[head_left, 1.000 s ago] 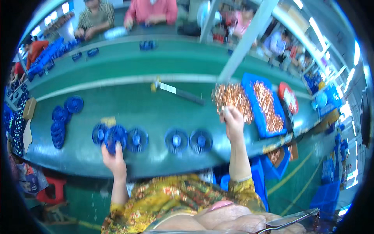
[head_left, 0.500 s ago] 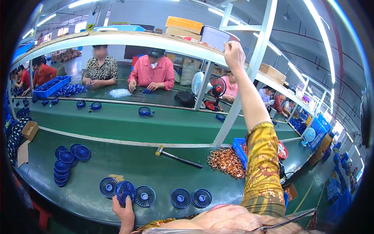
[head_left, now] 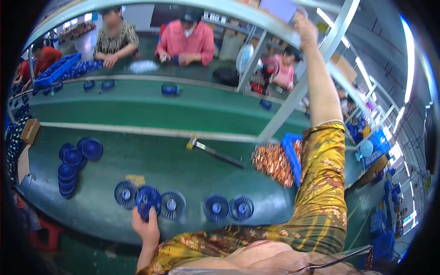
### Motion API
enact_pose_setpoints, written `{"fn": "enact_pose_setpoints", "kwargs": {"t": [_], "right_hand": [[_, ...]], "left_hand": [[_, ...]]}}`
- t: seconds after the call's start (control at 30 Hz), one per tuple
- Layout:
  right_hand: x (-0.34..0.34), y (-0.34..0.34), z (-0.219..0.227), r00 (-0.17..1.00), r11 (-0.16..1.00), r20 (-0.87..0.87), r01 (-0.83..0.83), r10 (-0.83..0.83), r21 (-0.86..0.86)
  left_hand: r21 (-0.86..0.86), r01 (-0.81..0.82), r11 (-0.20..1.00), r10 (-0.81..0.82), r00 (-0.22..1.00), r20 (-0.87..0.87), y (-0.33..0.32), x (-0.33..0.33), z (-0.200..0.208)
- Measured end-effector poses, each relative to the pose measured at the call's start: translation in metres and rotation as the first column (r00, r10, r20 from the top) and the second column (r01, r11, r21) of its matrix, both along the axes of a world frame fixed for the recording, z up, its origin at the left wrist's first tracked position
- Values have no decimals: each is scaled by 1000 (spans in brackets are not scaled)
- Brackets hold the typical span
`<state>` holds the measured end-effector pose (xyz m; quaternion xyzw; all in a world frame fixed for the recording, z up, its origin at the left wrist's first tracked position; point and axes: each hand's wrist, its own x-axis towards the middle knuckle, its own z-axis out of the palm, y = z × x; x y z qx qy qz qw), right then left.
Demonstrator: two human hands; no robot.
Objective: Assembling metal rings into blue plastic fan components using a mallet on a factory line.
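Note:
My left hand (head_left: 145, 224) grips a round blue slotted fan cover (head_left: 149, 200) at the near edge of the green bench, thumb on its face. Flanking it lie two more blue covers, one on the left (head_left: 123, 193) and one on the right (head_left: 173, 206). A further pair of covers (head_left: 216, 208) rests to the right. High at the upper right, my right hand (head_left: 306, 31) reaches up beside the overhead shelf with its fingers closed. Whatever they hold, if anything, is too blurred to name.
A hammer (head_left: 219, 156) lies mid-bench, left of a pile of copper-coloured rings (head_left: 270, 164) and a blue bin (head_left: 291, 156). Blue covers are stacked (head_left: 67, 172) at left. A white slanted post (head_left: 293, 107) stands before my right arm. Co-workers sit beyond the green conveyor (head_left: 137, 107).
The whole view has tilted and shifted, so the bench sits higher in it. My right hand stays raised by the shelf; my left hand keeps hold of the fan cover.

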<state>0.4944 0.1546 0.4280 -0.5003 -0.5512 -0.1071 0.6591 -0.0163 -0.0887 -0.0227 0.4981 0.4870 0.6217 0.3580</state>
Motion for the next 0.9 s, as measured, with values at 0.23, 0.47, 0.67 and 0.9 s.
{"fn": "enact_pose_setpoints", "kwargs": {"t": [0.23, 0.47, 0.67, 0.9], "right_hand": [[-68, -166, -195, 979, 908, 4, -190, 206, -373], [-66, -251, -407, 965, 742, -57, 159, -257, -652], [-68, -261, -447, 845, 441, 398, 528, -357, -726], [-64, -259, -447, 859, 410, 386, 502, -335, -761]], "left_hand": [[10, -1, 1000, 0, 996, 85, 9, 10, 3], [129, 14, 992, -23, 997, 72, 2, 8, -5], [106, 51, 993, -57, 997, 48, -15, 11, 0], [97, 158, 983, -168, 980, 107, -24, 29, 10]]}}
